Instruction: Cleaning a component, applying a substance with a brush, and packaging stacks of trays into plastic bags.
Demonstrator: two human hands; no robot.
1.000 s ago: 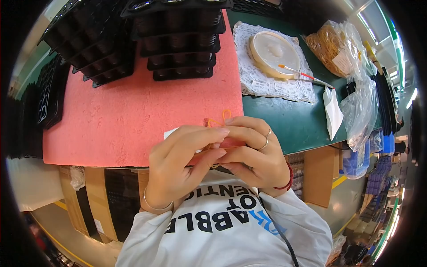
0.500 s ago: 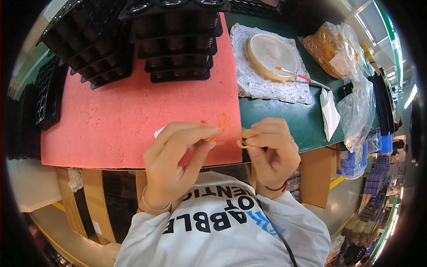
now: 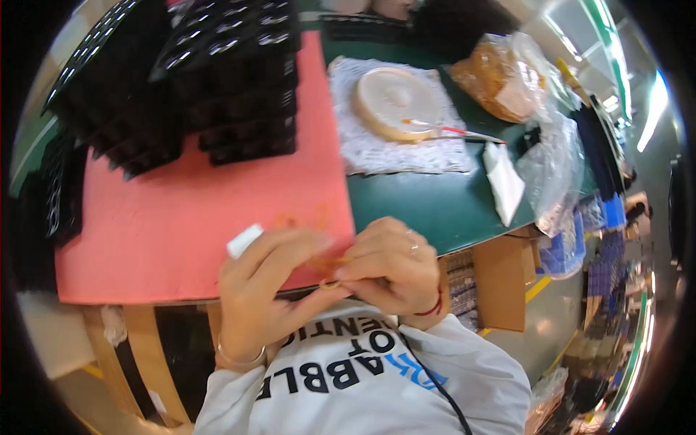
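Observation:
At the near edge of the pink mat [image 3: 217, 217], my two hands are close together. My right hand [image 3: 395, 268] pinches a yellow-orange rubber band [image 3: 330, 285], whose small loop sits beside my left thumb. My left hand [image 3: 264, 279] has its thumb apart from its long fingers, which are smeared by motion. Blurred orange strands cross the gap between the hands; whether the left fingers grip them is unclear. More orange bands [image 3: 293, 219] show behind the left fingertips. A small white piece [image 3: 244, 241] pokes out behind the left knuckles.
Stacked black trays [image 3: 246, 109] stand on the mat's far left. On the green table [image 3: 413, 203], a round pale dish [image 3: 399, 101] sits on printed paper with a thin brush [image 3: 464, 133] across its rim. Right of it are white tissue [image 3: 505, 185] and a bag of yellow bands [image 3: 500, 80].
My hands have come together and the right hand has moved left to meet the left. The left hand's pinch has loosened or blurred. The whole view has shifted, so the table appears farther left.

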